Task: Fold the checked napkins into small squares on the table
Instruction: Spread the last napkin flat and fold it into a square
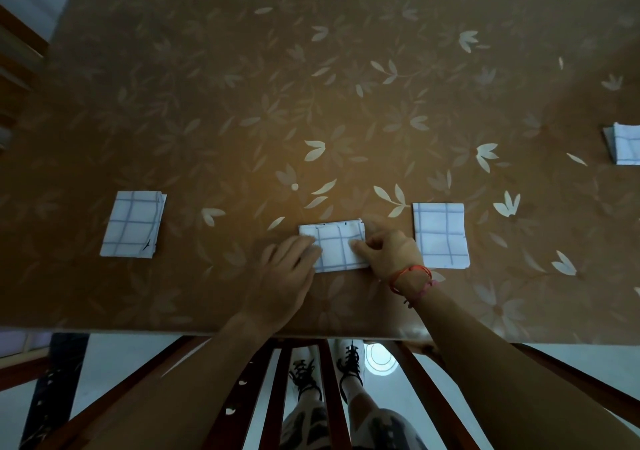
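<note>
A white napkin with blue checks [337, 247] lies folded small near the table's front edge. My left hand [289, 269] rests flat on its left side, fingers spread over the cloth. My right hand [389, 250], with red string bracelets at the wrist, pinches its right edge. A second folded checked napkin [440, 235] lies just right of my right hand. A third folded napkin [133, 224] lies well off to the left. A fourth napkin [625, 148] is cut off by the right border.
The table [311, 103] has a brown cloth with pale leaf print under a glossy cover. Its front edge runs below my forearms. Wooden chair rails [273, 390] and my shoes show beneath. Another wooden chair [14, 68] stands at the far left.
</note>
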`<state>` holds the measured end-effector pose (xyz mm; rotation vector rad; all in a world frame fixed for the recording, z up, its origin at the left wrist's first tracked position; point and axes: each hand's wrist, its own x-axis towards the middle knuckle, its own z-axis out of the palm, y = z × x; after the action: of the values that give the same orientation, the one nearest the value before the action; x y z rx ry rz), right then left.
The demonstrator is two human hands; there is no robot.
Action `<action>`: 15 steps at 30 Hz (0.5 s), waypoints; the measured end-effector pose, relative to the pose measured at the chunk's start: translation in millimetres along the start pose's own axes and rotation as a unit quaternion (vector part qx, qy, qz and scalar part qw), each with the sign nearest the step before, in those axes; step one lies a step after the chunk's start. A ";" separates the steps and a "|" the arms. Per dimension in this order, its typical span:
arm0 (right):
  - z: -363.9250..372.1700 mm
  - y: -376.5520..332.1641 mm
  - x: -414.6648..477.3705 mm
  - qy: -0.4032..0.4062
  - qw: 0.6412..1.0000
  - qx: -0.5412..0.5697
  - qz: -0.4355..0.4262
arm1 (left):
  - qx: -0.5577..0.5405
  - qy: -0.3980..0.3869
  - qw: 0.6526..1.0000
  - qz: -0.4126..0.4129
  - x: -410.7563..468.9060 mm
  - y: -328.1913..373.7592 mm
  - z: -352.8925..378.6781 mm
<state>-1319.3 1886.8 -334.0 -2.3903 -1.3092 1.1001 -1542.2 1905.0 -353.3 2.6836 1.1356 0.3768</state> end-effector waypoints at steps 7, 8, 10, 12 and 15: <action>3.7 -1.8 3.5 0.015 1.000 -0.020 -0.004 | 0.048 -0.081 0.995 -0.037 -1.4 -5.6 7.4; 3.0 -3.0 1.5 0.023 0.999 -0.028 -0.005 | 0.050 -0.087 0.994 -0.045 -1.0 -5.7 6.7; -0.8 -7.0 -4.9 0.062 0.996 -0.067 -0.010 | 0.058 -0.104 0.991 -0.054 0.2 -5.2 6.2; -1.2 -12.4 -12.8 0.141 0.984 -0.099 -0.038 | 0.066 -0.115 0.989 -0.059 0.5 -5.0 6.4; 14.8 -21.5 -21.7 0.234 0.940 -0.106 -0.225 | 0.067 -0.124 0.988 -0.069 1.1 -4.8 7.3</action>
<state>-1350.5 1879.8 -322.7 -2.1237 -1.7203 0.2560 -1542.4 1908.4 -361.3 2.6471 1.2984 -0.0565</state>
